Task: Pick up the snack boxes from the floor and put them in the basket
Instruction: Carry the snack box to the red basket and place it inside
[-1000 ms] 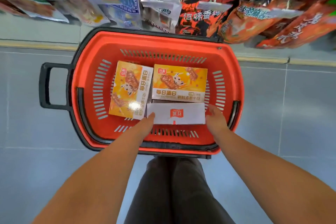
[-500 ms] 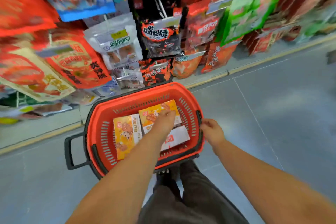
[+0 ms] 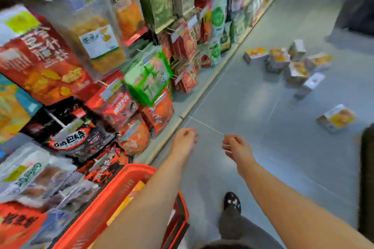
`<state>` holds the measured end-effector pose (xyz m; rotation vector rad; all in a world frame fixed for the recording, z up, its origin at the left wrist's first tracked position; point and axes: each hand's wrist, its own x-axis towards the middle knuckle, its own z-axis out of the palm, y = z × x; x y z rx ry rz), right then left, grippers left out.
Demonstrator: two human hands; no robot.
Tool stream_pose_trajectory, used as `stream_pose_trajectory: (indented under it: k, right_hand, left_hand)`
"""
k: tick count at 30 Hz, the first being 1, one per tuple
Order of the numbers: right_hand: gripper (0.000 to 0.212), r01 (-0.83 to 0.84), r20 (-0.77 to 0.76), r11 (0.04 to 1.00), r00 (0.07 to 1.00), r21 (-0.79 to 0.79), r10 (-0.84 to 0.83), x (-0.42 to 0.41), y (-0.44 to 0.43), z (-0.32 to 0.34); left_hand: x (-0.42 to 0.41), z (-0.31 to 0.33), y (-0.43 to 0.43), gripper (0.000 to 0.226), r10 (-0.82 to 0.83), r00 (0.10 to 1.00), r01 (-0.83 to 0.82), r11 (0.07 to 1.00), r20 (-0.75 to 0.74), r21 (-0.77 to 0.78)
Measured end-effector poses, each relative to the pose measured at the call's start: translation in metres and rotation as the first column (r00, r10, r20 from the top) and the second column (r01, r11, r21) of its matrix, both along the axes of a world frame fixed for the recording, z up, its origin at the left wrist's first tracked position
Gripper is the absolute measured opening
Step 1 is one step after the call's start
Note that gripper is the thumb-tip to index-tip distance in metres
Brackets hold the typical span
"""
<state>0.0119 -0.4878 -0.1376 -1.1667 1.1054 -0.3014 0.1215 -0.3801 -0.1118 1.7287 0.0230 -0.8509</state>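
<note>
While empty, hand [image 3: 235, 145], snack boxes [image 3: 291, 64] well beyond

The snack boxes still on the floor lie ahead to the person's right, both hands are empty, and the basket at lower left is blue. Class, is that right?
One detail is wrong: the basket is red, not blue, as the head view shows. The rest stands: the snack boxes lie on the floor ahead to the right, and the left hand and right hand hold nothing.
</note>
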Motion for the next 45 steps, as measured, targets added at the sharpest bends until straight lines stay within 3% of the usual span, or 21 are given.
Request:
stream_pose_trajectory:
  k: [6, 10, 14, 25, 32, 40, 45]
  right_hand:
    - [0.021, 0.095, -0.003, 0.995, 0.995, -0.012, -0.095, -0.018, -0.132, 0.005]
    - [0.008, 0.210, -0.025, 0.978, 0.977, 0.002, -0.210, -0.037, -0.212, -0.004]
    - [0.009, 0.304, -0.043, 0.951, 0.952, 0.050, -0.302, -0.047, -0.267, -0.017]
    - [0.016, 0.468, -0.133, 0.878, 0.881, 0.097, -0.455, -0.007, -0.429, -0.050]
    - [0.015, 0.636, -0.199, 0.761, 0.768, 0.123, -0.609, -0.006, -0.524, -0.062]
    - [0.008, 0.781, -0.256, 0.605, 0.623, 0.154, -0.739, -0.045, -0.643, -0.084]
    - [0.008, 0.806, -0.277, 0.577, 0.589, 0.134, -0.759, -0.083, -0.742, -0.087]
  left_hand:
    - [-0.016, 0.004, -0.143, 0.017, -0.132, 0.991, 0.131, 0.991, -0.021, -0.014]
    - [-0.024, 0.010, -0.223, 0.015, -0.192, 0.980, 0.192, 0.981, -0.043, -0.012]
    - [-0.022, 0.004, -0.282, 0.018, -0.251, 0.966, 0.253, 0.967, -0.063, 0.026]
    - [0.051, -0.024, -0.476, 0.019, -0.437, 0.894, 0.445, 0.891, -0.096, 0.093]
    - [0.079, -0.031, -0.619, 0.019, -0.576, 0.814, 0.580, 0.799, -0.075, 0.159]
    - [0.042, -0.055, -0.771, 0.019, -0.705, 0.694, 0.719, 0.670, -0.145, 0.184]
    - [0.006, -0.064, -0.875, 0.017, -0.743, 0.647, 0.762, 0.620, -0.171, 0.187]
